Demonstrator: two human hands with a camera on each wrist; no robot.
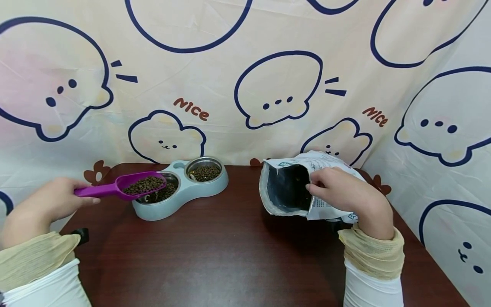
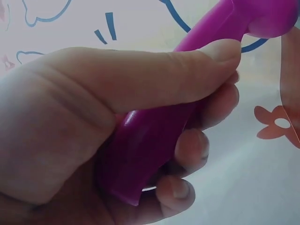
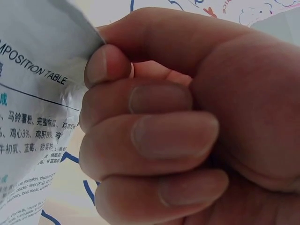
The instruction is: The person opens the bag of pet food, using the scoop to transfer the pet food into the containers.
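My left hand [image 1: 57, 198] grips the handle of a purple scoop [image 1: 109, 190], fingers wrapped round it in the left wrist view. Brown kibble [image 1: 143, 186] fills the scoop, which is held above the near bowl of a pale blue double pet bowl [image 1: 180, 200]. Both steel bowls contain kibble, and the scoop hides part of the near one. On the right, my right hand [image 1: 341, 192] pinches the open edge of a white pet food bag [image 1: 327, 209]. The bag is tilted, its dark mouth facing me. Printed ingredient text on the bag [image 3: 37, 108] shows in the right wrist view.
A dark brown wooden table [image 1: 215, 251] carries the bowls and the bag. Behind and to the right hangs a cream cloth [image 1: 218, 85] with cartoon outlines, close to the table's back edge. A small black object [image 1: 80, 235] sits by the left sleeve.
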